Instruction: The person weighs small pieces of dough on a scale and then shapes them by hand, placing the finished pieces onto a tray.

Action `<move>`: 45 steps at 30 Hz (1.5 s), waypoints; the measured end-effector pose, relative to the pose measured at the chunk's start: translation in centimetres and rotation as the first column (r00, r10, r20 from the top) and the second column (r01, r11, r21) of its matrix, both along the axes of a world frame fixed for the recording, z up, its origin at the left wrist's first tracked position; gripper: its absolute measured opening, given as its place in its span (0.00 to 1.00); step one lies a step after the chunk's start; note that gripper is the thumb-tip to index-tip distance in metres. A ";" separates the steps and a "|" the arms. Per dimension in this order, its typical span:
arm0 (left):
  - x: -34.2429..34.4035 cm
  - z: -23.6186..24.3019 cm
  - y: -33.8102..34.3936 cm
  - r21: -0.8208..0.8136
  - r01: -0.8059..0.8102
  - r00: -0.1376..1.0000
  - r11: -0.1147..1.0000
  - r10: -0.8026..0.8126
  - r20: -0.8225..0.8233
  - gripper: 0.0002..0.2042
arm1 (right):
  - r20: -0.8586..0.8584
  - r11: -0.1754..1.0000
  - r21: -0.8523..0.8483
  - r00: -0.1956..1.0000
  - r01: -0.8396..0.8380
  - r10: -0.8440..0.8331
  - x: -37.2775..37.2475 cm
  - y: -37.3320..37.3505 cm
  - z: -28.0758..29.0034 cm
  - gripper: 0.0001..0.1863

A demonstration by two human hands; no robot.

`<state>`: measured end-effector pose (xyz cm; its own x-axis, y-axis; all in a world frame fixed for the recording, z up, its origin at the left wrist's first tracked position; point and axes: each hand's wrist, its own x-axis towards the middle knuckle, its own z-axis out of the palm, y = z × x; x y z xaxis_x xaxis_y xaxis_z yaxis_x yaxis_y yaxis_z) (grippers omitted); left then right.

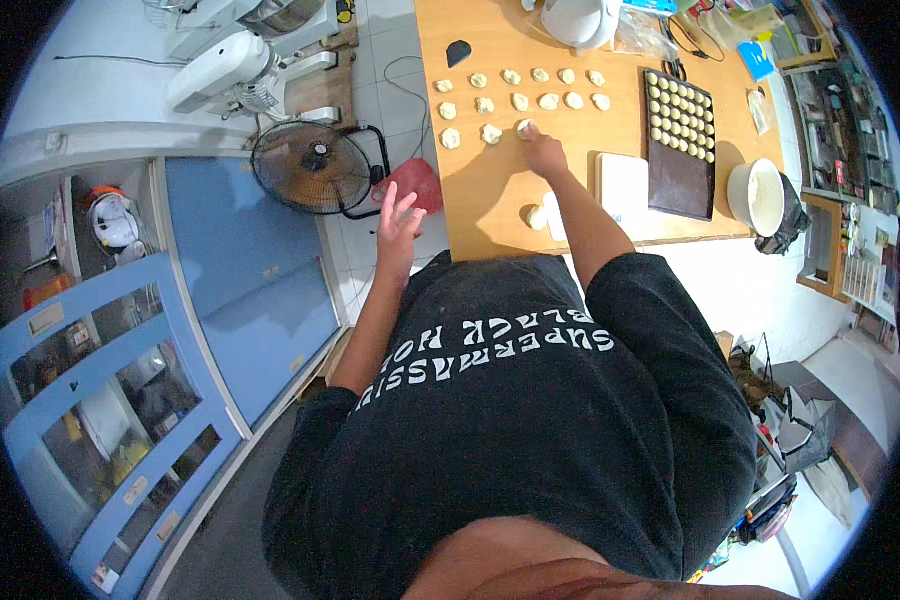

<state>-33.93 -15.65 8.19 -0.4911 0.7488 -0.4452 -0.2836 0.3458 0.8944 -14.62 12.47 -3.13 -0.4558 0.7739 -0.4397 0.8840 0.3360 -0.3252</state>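
Observation:
My right hand [544,150] reaches over the wooden table [495,185], its fingertips closed on a small pale dough piece [524,127] at the end of the front row. Other flattened dough pieces [492,133] lie in three uneven rows around it. My left hand [398,222] hangs in the air just past the table's left edge, fingers spread and holding nothing. A larger dough lump [535,216] sits near the front edge beside a white flat item [614,185]. On the right, a dark tray [680,185] holds several round dough balls [678,115].
A white bowl [755,197] stands at the right end, a dark scraper [459,52] at the back left. Left of the table are a floor fan [313,168], a red bag [413,185] and blue cabinets [245,290]. A white machine [225,80] stands behind the fan.

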 end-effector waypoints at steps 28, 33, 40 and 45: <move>13.6 -7.8 8.2 -0.327 0.547 0.653 0.770 -0.637 -0.410 0.28 | -0.139 0.976 0.051 0.970 0.210 -0.201 14.3 -10.1 -0.5 0.48; 18.4 -10.2 9.6 -0.357 0.561 0.304 0.747 -0.586 -0.751 0.23 | -0.014 0.970 -0.054 0.971 0.237 -0.238 13.8 -10.0 1.1 0.49; 21.0 -11.3 9.0 -0.355 0.364 0.491 0.861 -0.501 -0.713 0.18 | -0.101 0.992 0.035 0.987 -0.123 0.126 15.0 -7.7 -2.1 0.26; 23.7 -9.4 10.9 -0.300 0.210 0.658 0.931 -0.361 -0.661 0.16 | -0.365 0.971 -0.237 0.929 -0.037 -0.054 17.1 -5.7 3.1 0.19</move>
